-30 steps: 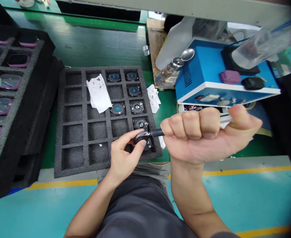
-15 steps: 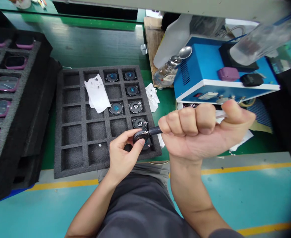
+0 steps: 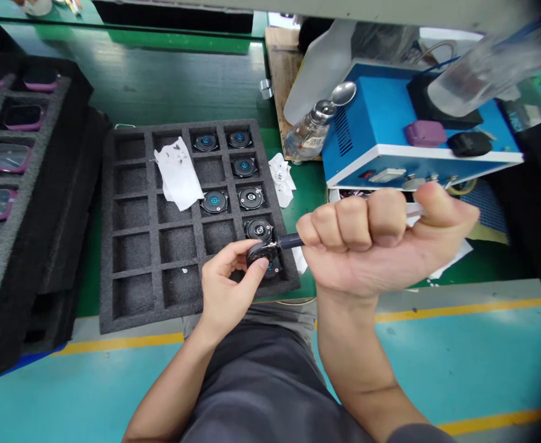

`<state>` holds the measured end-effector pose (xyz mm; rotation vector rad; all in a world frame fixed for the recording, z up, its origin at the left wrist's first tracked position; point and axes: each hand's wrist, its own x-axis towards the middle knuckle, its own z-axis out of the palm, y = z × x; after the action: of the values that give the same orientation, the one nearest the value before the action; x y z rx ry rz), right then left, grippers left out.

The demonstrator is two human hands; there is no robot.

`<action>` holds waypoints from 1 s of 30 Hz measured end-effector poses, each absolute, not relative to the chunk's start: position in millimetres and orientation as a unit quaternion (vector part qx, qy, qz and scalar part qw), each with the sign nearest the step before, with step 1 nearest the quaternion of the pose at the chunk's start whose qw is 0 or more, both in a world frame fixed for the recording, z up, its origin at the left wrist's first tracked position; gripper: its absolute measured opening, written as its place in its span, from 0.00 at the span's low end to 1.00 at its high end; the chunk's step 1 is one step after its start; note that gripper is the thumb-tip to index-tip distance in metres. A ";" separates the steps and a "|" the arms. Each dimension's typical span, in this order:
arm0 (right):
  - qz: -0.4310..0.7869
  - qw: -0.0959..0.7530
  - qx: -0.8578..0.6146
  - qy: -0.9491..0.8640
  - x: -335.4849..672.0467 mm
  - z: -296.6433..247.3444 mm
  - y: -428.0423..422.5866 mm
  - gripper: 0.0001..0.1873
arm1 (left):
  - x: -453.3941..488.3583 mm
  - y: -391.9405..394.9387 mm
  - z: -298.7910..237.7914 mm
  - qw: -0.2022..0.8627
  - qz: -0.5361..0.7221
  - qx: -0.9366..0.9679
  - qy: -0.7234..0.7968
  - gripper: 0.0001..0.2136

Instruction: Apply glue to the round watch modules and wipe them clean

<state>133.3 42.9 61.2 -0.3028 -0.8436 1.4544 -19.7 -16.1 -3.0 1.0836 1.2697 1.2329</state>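
My left hand point(image 3: 228, 280) pinches a round black watch body point(image 3: 260, 253) between thumb and fingers, tilted on edge above the front right of the foam tray point(image 3: 108, 295). My right hand point(image 3: 376, 240) is wrapped in a fist round a slim tool point(image 3: 290, 241) with a dark front part and a pale end beneath the thumb; its exact kind is unclear. The tool's thin tip meets the edge of the watch body, though the contact point is too small to make out. Other round watch bodies point(image 3: 250, 198) lie face up in the tray's right-hand compartments, one partly hidden under the held one.
A crumpled white tissue point(image 3: 178, 175) with dark specks lies across the tray. To the left stands a foam rack point(image 3: 62, 123) of purple-edged watches. At right are a glass bottle point(image 3: 308, 136) with a metal spoon and a blue machine point(image 3: 367, 117) bearing a purple case point(image 3: 426, 133).
The view has shifted slightly. Both hands keep the same grip, and the tool's tip stays at the edge of the watch body.
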 end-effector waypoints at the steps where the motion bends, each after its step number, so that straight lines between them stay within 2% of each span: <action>1: 0.643 0.656 -0.134 -0.372 133.4 61.4 42.8 0.33 | -19.7 -16.0 -3.4 0.508 0.512 0.450 0.526 0.09; 15: 0.631 0.662 -0.132 -0.382 135.9 61.7 43.5 0.31 | -19.0 -15.6 -1.8 0.519 0.522 0.435 0.519 0.09; 30: 0.628 0.665 -0.122 -0.385 137.4 64.4 42.1 0.34 | -20.7 -15.8 -1.3 0.551 0.525 0.410 0.503 0.07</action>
<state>137.4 42.1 64.4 -0.2752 -0.8694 1.4176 -20.7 -15.8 -1.3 0.9689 1.1910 1.2411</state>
